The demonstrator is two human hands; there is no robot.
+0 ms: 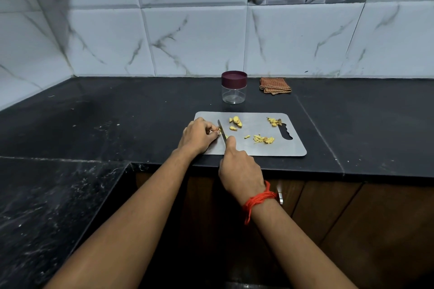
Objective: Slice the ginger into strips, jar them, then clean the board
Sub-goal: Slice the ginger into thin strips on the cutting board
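I see a metal cutting board [253,148] lying flat on the black counter [117,110], close to the front edge. My left hand [197,135] sits at the board's nine o'clock side, fingers curled and pinched down on a small piece of ginger [220,132] that is mostly hidden under the fingertips. My right hand [239,171] is wrapped closed around the handle of a knife [222,130], with the index finger stretched forward along its back; the blade points toward twelve o'clock and its edge meets the ginger just beside the left fingertips. An orange thread [257,200] is wound round the right wrist. On the board, a few chunks of ginger [235,122] lie near the top middle, a heap of thin strips [263,139] lies toward four o'clock of those chunks, and a smaller cluster of scraps [274,121] lies at the board's two o'clock corner, right by the handle cutout. Beyond the board at twelve o'clock stands a clear jar [234,92], upright with its dark maroon lid [234,78] on; I see nothing inside it. At the jar's three o'clock, well apart from the board, a folded checked cloth [275,85] rests against the tiled wall [199,37].
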